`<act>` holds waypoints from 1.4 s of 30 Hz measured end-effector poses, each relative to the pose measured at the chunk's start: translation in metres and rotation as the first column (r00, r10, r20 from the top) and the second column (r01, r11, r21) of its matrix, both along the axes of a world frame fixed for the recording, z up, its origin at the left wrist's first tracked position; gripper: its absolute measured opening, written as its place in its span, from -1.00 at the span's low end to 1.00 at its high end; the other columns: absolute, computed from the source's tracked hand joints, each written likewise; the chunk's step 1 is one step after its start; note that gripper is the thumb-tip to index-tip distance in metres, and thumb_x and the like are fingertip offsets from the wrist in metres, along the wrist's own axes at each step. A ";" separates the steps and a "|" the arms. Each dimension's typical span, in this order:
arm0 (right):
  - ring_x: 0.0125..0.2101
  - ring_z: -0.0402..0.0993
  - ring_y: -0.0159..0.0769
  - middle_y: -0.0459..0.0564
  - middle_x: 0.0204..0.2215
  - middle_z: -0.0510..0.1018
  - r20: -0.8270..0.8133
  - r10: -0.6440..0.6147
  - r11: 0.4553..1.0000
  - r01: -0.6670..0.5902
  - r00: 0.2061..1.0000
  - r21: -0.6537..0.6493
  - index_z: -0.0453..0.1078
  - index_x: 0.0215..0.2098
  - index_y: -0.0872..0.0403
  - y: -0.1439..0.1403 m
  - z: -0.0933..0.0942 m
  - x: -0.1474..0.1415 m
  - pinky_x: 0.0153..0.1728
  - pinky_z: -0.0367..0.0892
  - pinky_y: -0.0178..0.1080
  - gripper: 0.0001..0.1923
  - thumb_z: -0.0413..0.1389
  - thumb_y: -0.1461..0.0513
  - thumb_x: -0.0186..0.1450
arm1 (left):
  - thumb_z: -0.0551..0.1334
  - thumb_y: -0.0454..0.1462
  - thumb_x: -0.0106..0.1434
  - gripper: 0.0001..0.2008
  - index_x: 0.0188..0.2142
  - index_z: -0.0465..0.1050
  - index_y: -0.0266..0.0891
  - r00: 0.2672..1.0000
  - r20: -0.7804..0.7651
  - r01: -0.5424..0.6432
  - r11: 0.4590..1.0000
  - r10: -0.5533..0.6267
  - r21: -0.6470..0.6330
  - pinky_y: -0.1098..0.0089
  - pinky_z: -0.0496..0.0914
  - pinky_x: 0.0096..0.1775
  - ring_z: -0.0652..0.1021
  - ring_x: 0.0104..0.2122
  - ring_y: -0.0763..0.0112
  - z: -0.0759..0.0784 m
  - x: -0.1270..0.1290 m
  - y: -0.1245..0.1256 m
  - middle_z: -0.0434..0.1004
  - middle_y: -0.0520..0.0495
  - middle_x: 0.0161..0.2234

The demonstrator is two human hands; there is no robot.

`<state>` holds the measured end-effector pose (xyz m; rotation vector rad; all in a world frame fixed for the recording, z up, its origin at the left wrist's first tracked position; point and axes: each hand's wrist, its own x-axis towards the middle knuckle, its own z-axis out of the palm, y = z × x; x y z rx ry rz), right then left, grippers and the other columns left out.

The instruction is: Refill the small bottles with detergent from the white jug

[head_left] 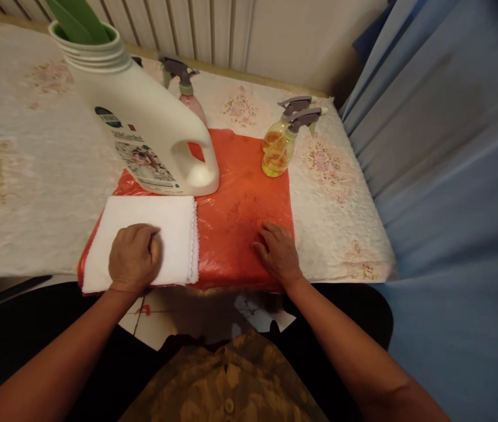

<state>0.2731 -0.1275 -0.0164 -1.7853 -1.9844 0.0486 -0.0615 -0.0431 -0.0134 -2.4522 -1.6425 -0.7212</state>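
Our fisted left hand (134,255) rests on white cloth (177,234), likely soft, best edge-gripped; right of it, our right hand (281,252) lies half-curled.

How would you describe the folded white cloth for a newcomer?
On the floral tablecloth, find the red plastic sheet at the near edge. On its left part, in front of the large white jug and under the curled left hand, lies the folded white cloth. Unlike the upright jug, it is flat, with frilly layered edges along its right side.
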 end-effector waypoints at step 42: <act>0.09 0.32 -0.04 0.17 0.06 0.48 0.007 -0.020 0.999 0.020 1.000 0.048 0.44 -0.02 0.12 0.000 0.000 -0.004 0.14 0.21 0.00 -0.71 0.09 0.15 0.38 | 0.07 -0.30 0.30 -0.80 -0.18 0.44 -0.26 1.000 -0.016 0.002 1.000 -0.003 -0.006 0.14 0.35 -0.14 0.44 -0.19 0.07 0.002 -0.003 0.002 0.50 -0.23 -0.21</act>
